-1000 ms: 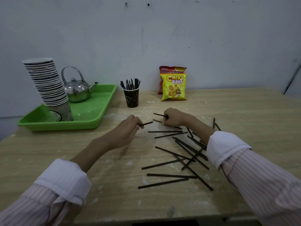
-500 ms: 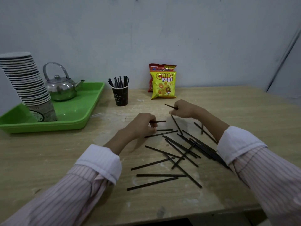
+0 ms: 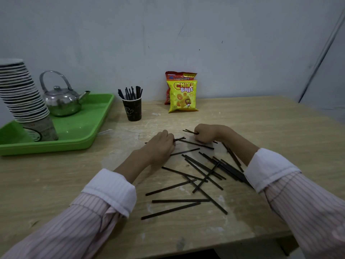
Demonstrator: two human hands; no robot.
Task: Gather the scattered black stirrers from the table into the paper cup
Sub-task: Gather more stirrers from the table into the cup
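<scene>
Right grip (image 3: pixel 205 133) curled round stirrers (image 3: pixel 189 131), fingertips hidden; left grip (image 3: pixel 160 146) likewise.

Left grip (image 3: pixel 160 144), right grip (image 3: pixel 204 133) — (both curled)

"Chiki Balls" on yellow snack bag (image 3: pixel 182 96), "Kentang Goreng" on red bag (image 3: pixel 180 76) behind it

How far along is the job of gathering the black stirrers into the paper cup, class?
Done: a bunch of stirrers already stands in the paper cup. In hand: the left hand pinches a stirrer and the right hand grips a couple more. Left: over a dozen scattered stirrers lie on the table, so plenty remains.
</scene>
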